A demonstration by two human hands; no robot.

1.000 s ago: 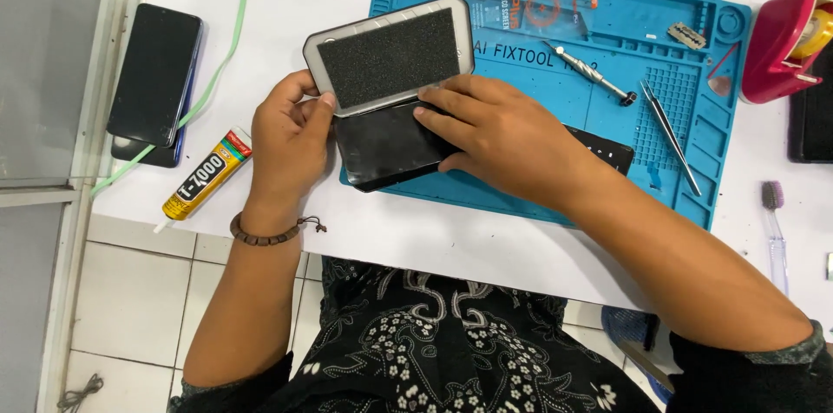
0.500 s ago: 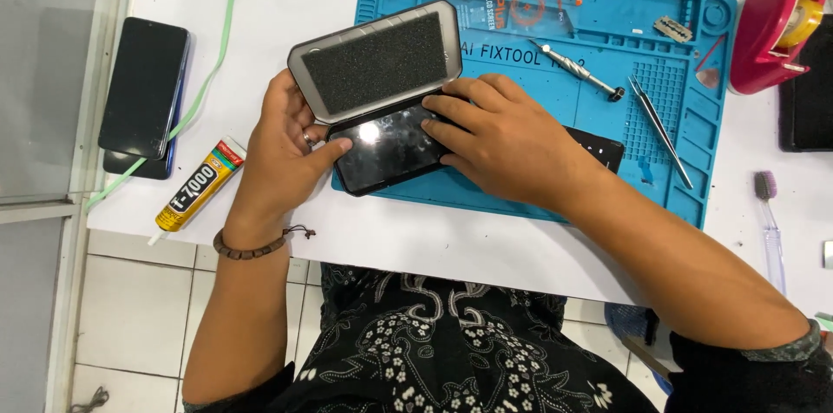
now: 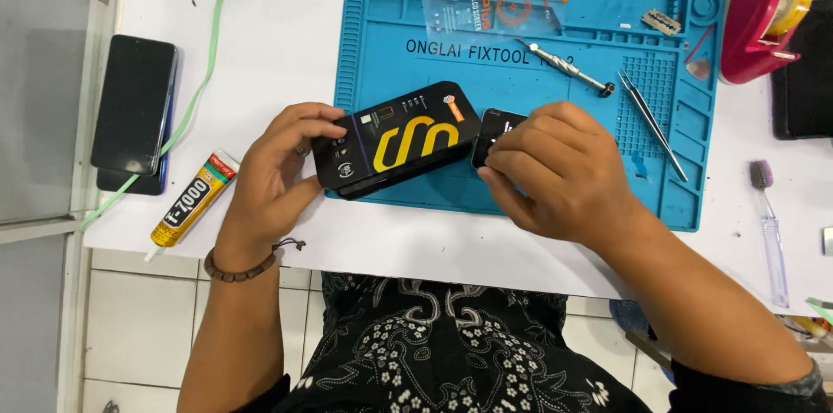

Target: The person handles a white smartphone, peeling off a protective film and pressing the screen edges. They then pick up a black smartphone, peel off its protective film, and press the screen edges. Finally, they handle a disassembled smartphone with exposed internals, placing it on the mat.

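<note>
Glue tube (image 3: 191, 199) left of mat (image 3: 382, 22)

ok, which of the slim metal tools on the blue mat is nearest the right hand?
The tweezers, lying diagonally on the blue mat just beyond the right hand. The screwdriver lies farther up the mat, and the razor blade sits near the top edge.

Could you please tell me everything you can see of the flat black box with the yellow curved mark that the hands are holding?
The flat black rectangular box with a yellow curved mark has rounded corners, a glossy printed face with small icons and an orange patch near one corner. It lies tilted at the near edge of the blue silicone work mat. The left hand grips its left end, fingers over the top edge. The right hand holds a small black piece at its right end.
</note>
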